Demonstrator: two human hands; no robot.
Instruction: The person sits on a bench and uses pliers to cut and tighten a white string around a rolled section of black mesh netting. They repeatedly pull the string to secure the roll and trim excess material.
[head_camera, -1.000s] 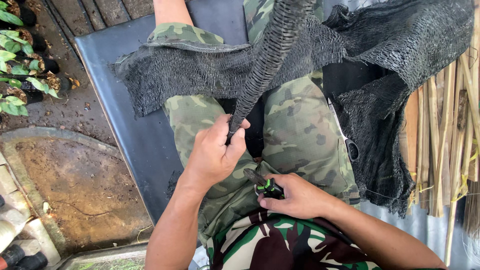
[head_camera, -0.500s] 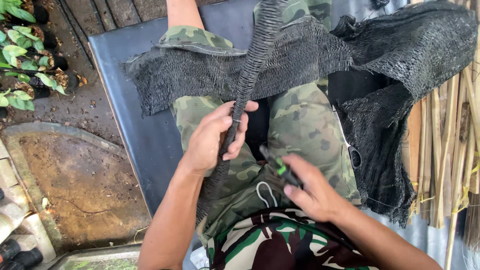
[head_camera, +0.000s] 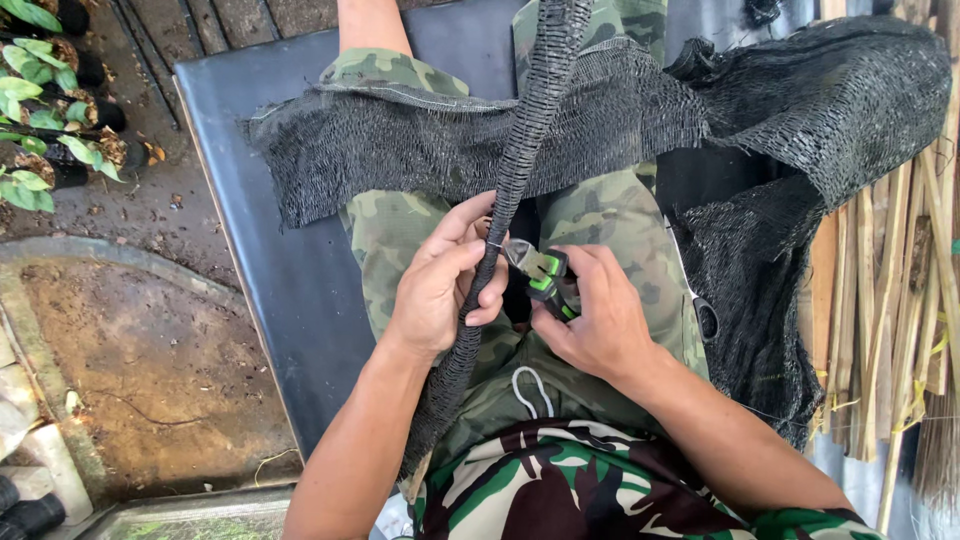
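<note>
head view: left hand (head_camera: 440, 290) wrapped tight around a rolled strip of black shade netting (head_camera: 520, 170) running up across the lap. right hand (head_camera: 600, 320) fingers closed on green-handled pliers (head_camera: 540, 275), nose touching the roll beside the left thumb. loose netting sheet (head_camera: 800, 110) draped over camouflage trousers (head_camera: 400, 230); bamboo sticks (head_camera: 900, 300) at right.

Rolled strip (head_camera: 520, 160) of coarse black woven mesh, matt and frayed. Pliers (head_camera: 538, 272): dull grey metal jaws, green-and-black plastic grips. Camouflage shorts (head_camera: 620, 230) of soft matt cloth. Smooth dark bench (head_camera: 290, 270). Rough, dry bamboo slats (head_camera: 900, 300).
</note>
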